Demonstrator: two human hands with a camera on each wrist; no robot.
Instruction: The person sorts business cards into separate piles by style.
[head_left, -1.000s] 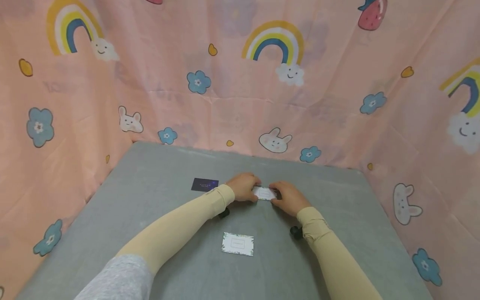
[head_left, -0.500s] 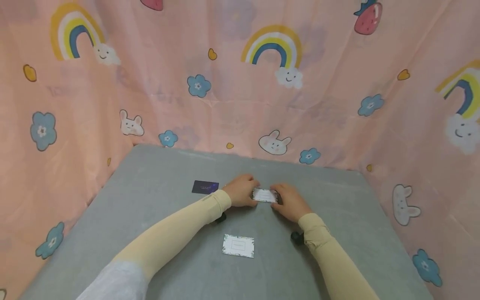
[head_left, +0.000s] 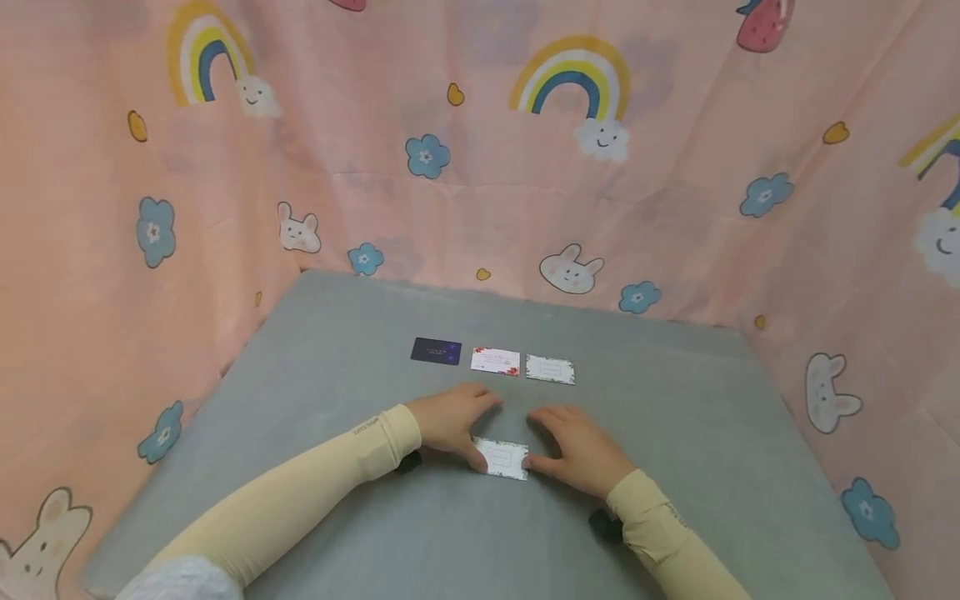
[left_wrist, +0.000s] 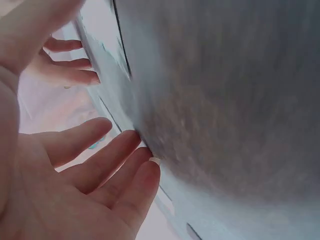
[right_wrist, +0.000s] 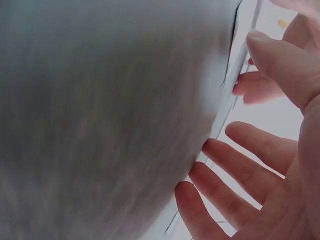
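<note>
A grey table (head_left: 315, 433) is filling the lower half of the head view, with pink patterned cloth (head_left: 480, 192) hanging behind and to both sides of it. Toward the far side three cards are lying in a row, close together but not overlapping: a dark card (head_left: 436, 351) on the left, a red-cornered card (head_left: 495, 361) in the middle and a green-edged card (head_left: 550, 369) on the right. Nearer the person, a fourth card with a leafy border (head_left: 504, 458) is lying flat on the table between the two hands. The left hand (head_left: 447, 418) is resting at its left end with the thumb touching that edge, and the right hand (head_left: 573, 450) is sitting at its right end with the thumb beside that edge; both are spread fairly wide, fingers relaxed and nearly straight, neither one curling round the card. The wrist views are showing the same splayed fingers (left_wrist: 107, 165) low over the surface, though blur is hiding the contact itself. As I judge it, the risk is lying in the thinness of the card: lying flush on a smooth top, it is offering no edge to get under, so thumbs pressing inward unevenly could be skidding it sideways, buckling it, or creasing a corner. A slide toward the far row seems less likely, since the row is sitting well apart.
</note>
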